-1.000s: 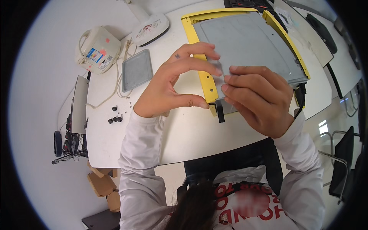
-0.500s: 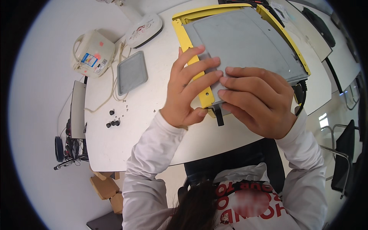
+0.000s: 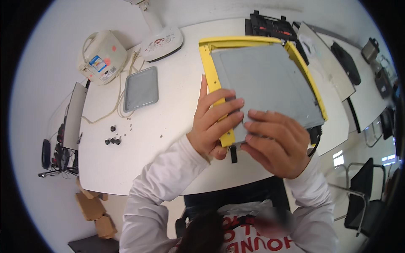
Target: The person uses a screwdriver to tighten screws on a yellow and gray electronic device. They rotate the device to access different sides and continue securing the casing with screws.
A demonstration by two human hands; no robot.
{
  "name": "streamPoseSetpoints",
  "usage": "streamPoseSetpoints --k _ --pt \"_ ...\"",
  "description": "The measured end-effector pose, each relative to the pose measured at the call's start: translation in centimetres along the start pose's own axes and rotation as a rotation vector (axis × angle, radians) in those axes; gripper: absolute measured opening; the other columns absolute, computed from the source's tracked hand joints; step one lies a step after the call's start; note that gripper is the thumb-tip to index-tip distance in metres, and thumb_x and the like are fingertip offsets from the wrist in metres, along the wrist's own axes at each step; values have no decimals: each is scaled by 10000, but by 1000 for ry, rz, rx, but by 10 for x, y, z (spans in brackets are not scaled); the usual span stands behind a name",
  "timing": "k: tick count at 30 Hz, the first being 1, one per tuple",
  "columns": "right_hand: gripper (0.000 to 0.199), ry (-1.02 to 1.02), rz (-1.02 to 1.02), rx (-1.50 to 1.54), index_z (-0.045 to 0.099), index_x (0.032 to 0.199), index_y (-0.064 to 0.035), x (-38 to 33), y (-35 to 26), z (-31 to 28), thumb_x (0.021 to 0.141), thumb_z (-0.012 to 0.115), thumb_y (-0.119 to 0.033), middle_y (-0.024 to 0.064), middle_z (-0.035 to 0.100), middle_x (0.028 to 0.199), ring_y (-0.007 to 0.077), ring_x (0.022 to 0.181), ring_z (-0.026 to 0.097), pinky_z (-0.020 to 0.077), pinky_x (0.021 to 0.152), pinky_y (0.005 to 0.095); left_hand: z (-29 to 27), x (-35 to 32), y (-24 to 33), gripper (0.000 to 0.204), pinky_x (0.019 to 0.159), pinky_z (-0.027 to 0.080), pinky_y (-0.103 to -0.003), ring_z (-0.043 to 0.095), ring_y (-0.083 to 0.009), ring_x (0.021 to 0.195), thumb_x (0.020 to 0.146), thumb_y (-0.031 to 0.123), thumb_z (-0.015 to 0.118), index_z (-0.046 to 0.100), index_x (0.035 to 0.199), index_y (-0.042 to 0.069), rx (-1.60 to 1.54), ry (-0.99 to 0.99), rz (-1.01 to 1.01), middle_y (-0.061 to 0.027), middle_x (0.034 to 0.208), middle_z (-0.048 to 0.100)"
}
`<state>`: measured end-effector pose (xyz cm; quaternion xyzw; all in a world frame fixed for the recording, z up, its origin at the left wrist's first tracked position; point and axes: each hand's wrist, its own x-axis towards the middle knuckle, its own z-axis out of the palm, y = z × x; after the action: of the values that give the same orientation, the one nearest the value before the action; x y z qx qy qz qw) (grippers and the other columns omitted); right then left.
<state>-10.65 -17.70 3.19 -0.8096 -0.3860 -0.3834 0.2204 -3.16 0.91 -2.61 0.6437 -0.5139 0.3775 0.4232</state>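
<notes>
A flat grey metal panel (image 3: 270,80) in a yellow frame (image 3: 211,71) lies tilted on the white table (image 3: 168,139). My left hand (image 3: 213,122) grips the frame's near left corner, fingers spread over the yellow edge and onto the grey panel. My right hand (image 3: 274,141) holds the panel's near edge beside it, fingers curled on top. A short black strap (image 3: 233,154) hangs down under the corner between my hands.
A small grey tray (image 3: 141,88) lies left of the frame, with a cream box-shaped device (image 3: 101,57) and its cable behind it. A white lamp base (image 3: 162,42), small black screws (image 3: 113,139), a black tool case (image 3: 270,25) and black chairs (image 3: 363,194) are around.
My left hand came down from a raised, open curl and closed onto the frame's near corner. The panel and frame shifted slightly toward me.
</notes>
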Motion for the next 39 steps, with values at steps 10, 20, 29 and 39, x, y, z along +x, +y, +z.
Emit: streamPoseSetpoints --k 10,20,29,39 --pt "257 219 401 -359 588 1071 -21 -26 11 -64 818 542 -18 155 635 1074 350 1091 593 415 978 444 -1 1 6 645 1023 160 -754 587 -380 1053 929 520 241 646 1013 24 -18 11 -49 -141 1107 629" --pt "679 142 1001 409 434 1373 40 -47 41 -55 995 298 -508 196 490 1361 270 1276 451 294 1083 338 0 2 7 606 1033 136 -753 592 -398 1018 930 487 254 626 1026 19 -44 21 -45 -154 1090 631" --pt "641 206 1040 426 451 1374 32 -43 31 -49 999 285 -460 187 486 1379 261 1286 449 272 1102 330 -1 2 6 564 1032 124 -758 584 -411 1032 916 445 282 615 1028 5 -60 -1 -28 -159 1097 636" --pt "662 194 1011 423 448 1375 34 -45 31 -49 998 277 -483 184 459 1408 269 1303 432 254 1114 339 0 3 6 545 1031 116 -761 583 -417 1032 915 437 288 605 1007 4 -73 4 -36 -163 1081 643"
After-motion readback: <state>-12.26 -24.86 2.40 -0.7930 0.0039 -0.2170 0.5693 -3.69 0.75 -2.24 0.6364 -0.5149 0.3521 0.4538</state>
